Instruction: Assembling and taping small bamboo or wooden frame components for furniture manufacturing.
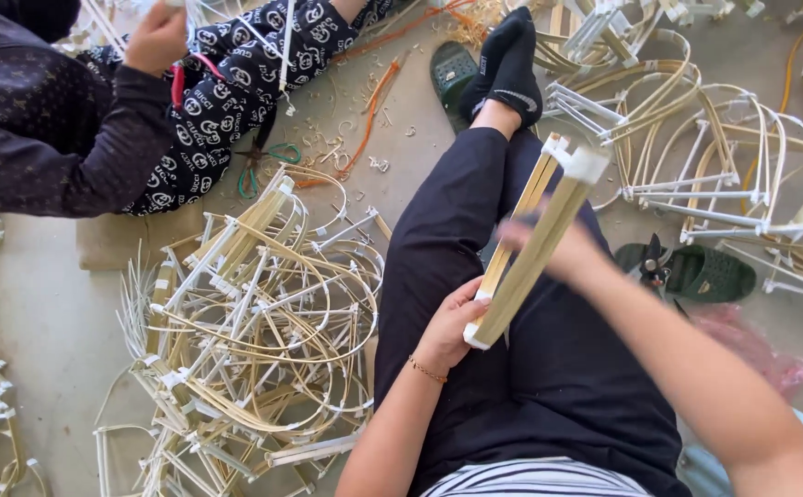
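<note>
A bundle of flat pale bamboo strips [538,235], white-taped at both ends, lies slanted across my lap. My left hand [452,322] grips its lower end beside the white tape. My right hand [558,247], blurred by motion, is closed around the middle of the bundle. I sit on the floor in black trousers, legs stretched forward, a black sock [510,60] on the foot.
A heap of bent bamboo frames [263,304] lies at my left, more frames [715,156] at the right. A green sandal [701,271] with cutters on it sits at my right. A person in dark patterned clothes [125,101] sits at upper left; scissors [259,166] lie nearby.
</note>
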